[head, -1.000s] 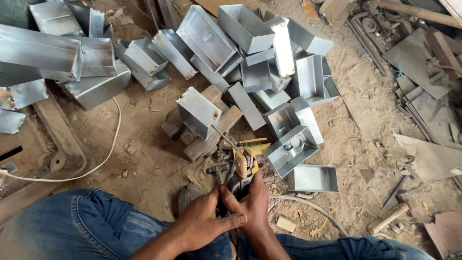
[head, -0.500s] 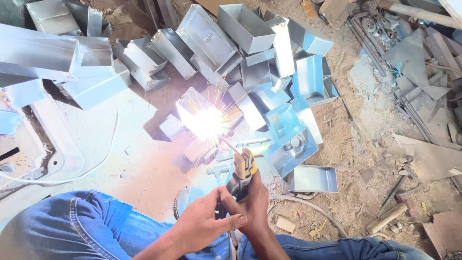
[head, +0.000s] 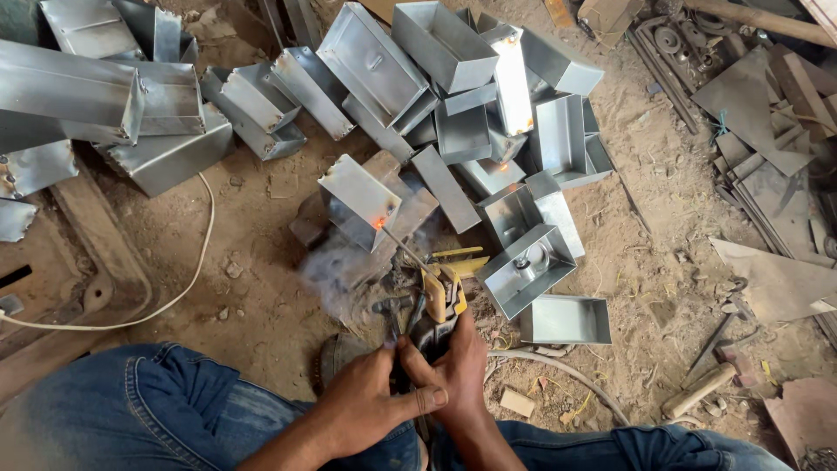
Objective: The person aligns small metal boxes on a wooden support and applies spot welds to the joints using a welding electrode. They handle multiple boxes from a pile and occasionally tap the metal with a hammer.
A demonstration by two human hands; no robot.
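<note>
We see right hand wrapped tight round electrode holder, fingers fully closed. Left hand cups over it, thumb across, fingers curled shut. Rod tip glows on metal box on dirt floor, smoke beside. Forearms rise between denim knees.

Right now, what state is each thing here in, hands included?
Left hand: wrapped round the right hand, steadying it.
Right hand: gripping the welding holder.
Welding rod: tip touching the metal box, glowing orange.
Metal box: tilted on blocks, open side turned away.
Smoke: drifting beside the box.
White cable: slack on the dirt.
Hammer: lying unused.
</note>
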